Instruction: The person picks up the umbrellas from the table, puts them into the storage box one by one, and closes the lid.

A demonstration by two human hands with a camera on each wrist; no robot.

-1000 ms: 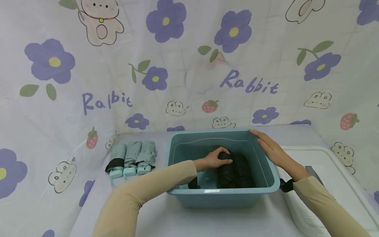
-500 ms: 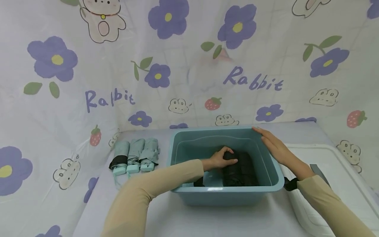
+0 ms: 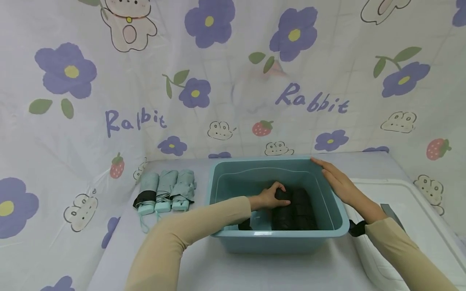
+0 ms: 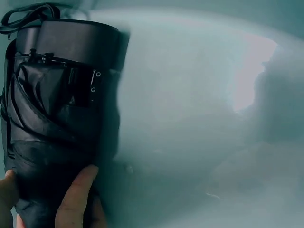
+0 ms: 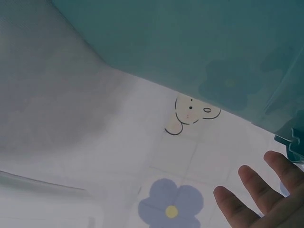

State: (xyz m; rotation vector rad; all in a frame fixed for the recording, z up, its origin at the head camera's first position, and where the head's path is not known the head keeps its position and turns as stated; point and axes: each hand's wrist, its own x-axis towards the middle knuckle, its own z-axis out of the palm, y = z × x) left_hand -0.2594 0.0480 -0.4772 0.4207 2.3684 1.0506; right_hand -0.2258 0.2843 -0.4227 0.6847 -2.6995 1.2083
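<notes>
Inside a teal plastic bin (image 3: 280,233), two black folded umbrellas lie side by side, lengthwise. My left hand (image 3: 268,197) reaches in and grips the far end of the left umbrella (image 3: 282,218), thumb and fingers on its two sides. The right umbrella (image 3: 305,210) lies beside it against the bin's right part. In the left wrist view the gripped umbrella (image 4: 52,109) shows its black handle, cord loop and loose fabric folds. My right hand (image 3: 337,182) rests along the bin's right rim with straight fingers. Its fingers (image 5: 259,190) show outside the bin in the right wrist view.
Left of the bin, three light-green folded umbrellas (image 3: 165,190) lie in a row, one with a black band. A white lid (image 3: 411,242) with a grey handle lies on the right of the table. A patterned sheet (image 3: 233,81) hangs behind.
The view has shifted slightly. A narrow gap now shows between the two black umbrellas, the gripped one a little to the left. My right hand has stayed on the rim.
</notes>
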